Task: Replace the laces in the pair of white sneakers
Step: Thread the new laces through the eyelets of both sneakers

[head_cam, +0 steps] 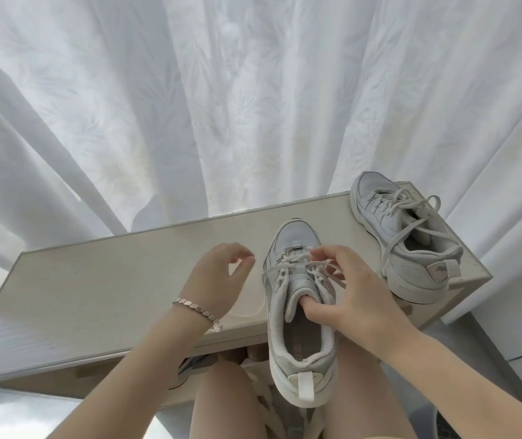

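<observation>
1. Right hand (358,296): closed on the near sneaker (288,331). The thumb is tucked under the tongue (296,301) inside the shoe opening. The fingers curl over the top of the tongue and touch the crossed lace (277,267) at the front rows.

2. Near sneaker: it lies directly under the grip, sole down, with the toe pointing away from the person. The front part rests on the table (95,280). The heel, on the wrist side of the grip, overhangs the table's near edge above the person's legs.

3. Lace: it is loose. One strand leaves the eyelets on the side opposite the gripping palm, drops beside the shoe and curves along the table toward the left wrist.

4. Left hand (218,277): it is just beside the grip, across the shoe, above the table. The fingers are loosely curled with thumb and forefinger tips apart, and they hold nothing. A bracelet (196,312) sits on the wrist.

5. Second sneaker (405,236): it stands beyond the grip and to its outer side, at the far right end of the table, apart from the near sneaker. Its lace is threaded but untied.

6. Curtain (221,106): white, pleated, hanging beyond the table's far edge
</observation>
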Demonstrator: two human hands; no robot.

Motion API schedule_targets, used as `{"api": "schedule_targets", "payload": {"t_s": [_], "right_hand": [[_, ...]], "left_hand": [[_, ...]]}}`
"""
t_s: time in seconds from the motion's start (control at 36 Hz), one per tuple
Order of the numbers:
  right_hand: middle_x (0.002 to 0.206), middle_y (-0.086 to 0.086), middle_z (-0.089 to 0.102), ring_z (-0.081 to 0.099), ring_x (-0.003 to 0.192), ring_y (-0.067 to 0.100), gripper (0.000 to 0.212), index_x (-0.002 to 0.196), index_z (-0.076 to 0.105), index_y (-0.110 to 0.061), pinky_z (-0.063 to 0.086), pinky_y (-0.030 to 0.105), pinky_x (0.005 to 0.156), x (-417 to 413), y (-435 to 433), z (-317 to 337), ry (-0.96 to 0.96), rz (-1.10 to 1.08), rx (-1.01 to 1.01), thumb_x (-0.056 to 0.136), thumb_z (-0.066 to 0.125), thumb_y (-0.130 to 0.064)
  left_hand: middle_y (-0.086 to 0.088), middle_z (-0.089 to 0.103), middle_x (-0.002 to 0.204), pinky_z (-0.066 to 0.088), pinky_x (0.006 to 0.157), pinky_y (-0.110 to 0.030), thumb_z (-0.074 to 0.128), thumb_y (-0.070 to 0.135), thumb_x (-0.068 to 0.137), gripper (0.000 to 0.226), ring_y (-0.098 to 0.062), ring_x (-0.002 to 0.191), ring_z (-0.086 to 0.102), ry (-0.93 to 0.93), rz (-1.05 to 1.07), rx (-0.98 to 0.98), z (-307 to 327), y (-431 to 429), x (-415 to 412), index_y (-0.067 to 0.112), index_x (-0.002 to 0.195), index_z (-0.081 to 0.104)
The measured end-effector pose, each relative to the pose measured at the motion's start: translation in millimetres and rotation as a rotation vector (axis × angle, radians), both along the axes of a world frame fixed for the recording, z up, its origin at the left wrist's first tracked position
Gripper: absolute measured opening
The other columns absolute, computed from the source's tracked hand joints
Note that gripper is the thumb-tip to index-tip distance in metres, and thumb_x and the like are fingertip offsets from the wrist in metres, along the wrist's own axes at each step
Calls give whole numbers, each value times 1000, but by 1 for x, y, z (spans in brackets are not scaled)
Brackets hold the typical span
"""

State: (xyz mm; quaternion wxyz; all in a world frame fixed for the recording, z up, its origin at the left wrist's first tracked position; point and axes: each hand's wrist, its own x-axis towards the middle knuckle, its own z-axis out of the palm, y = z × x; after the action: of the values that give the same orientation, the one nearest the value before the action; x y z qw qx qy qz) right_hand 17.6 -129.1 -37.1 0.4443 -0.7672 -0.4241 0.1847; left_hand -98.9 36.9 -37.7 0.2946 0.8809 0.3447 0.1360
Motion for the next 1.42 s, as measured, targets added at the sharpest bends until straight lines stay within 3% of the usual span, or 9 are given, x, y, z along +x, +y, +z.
{"api": "schedule_targets", "payload": {"t_s": [0.11,0.31,0.56,0.69,0.78,0.92,1.03,1.25,1.42], "right_hand": [[109,-24,51,45,102,-15,55,112,45,-37,31,-4,80,2,0,0,0,14,-28,67,76,-30],[110,-25,51,45,104,-13,56,112,45,-38,31,-5,80,3,0,-1,14,30,-21,67,76,-30],[110,-24,52,46,106,-9,56,112,47,-38,31,-4,81,4,1,-6,47,9,-9,64,76,-32],[110,-23,53,48,105,-7,57,113,48,-36,31,-4,81,5,2,-6,40,14,-15,65,77,-29],[110,-22,55,49,104,-7,56,112,50,-36,31,-4,80,5,2,-6,50,16,-3,65,77,-27],[107,-23,56,47,99,-14,56,112,52,-37,34,-3,79,5,2,-9,86,3,18,66,79,-22],[108,-23,56,52,94,-8,58,115,52,-37,39,1,79,5,3,-10,100,-1,5,66,79,-23],[101,-23,58,55,90,-5,51,106,53,-42,40,1,73,10,5,0,108,12,2,67,77,-19],[103,-25,51,49,107,5,41,100,52,-43,41,21,96,17,12,14,-8,5,-24,75,73,-18]], "left_hand": [[14,56,90,39,86,-24,62,31,87,5,-8,96,52,-47,-173,-104,12,-16,25,27,85,61],[8,53,71,41,58,-19,68,33,83,22,-5,61,48,190,-197,-229,27,-7,43,24,73,51],[5,60,61,43,58,-20,59,43,88,32,-6,56,54,455,-254,-152,41,-5,50,17,69,55],[-5,56,74,34,55,-25,46,43,95,39,-17,61,44,547,-287,-89,39,-4,47,10,78,55],[2,55,68,38,57,-21,43,34,98,35,-9,57,48,419,-265,-169,36,-1,38,11,75,54],[2,61,54,52,62,-27,38,14,99,30,-10,50,61,-256,97,-1022,38,11,14,8,73,50],[3,42,47,52,51,-22,36,16,95,34,-9,37,42,-643,273,-1273,43,32,-11,17,61,36],[8,27,41,39,40,-18,50,22,77,35,-5,31,25,-676,286,-1317,33,28,-41,21,43,42],[5,44,51,50,48,-21,57,22,74,13,-6,39,43,-711,220,-1334,40,-4,-27,11,69,62]]}}
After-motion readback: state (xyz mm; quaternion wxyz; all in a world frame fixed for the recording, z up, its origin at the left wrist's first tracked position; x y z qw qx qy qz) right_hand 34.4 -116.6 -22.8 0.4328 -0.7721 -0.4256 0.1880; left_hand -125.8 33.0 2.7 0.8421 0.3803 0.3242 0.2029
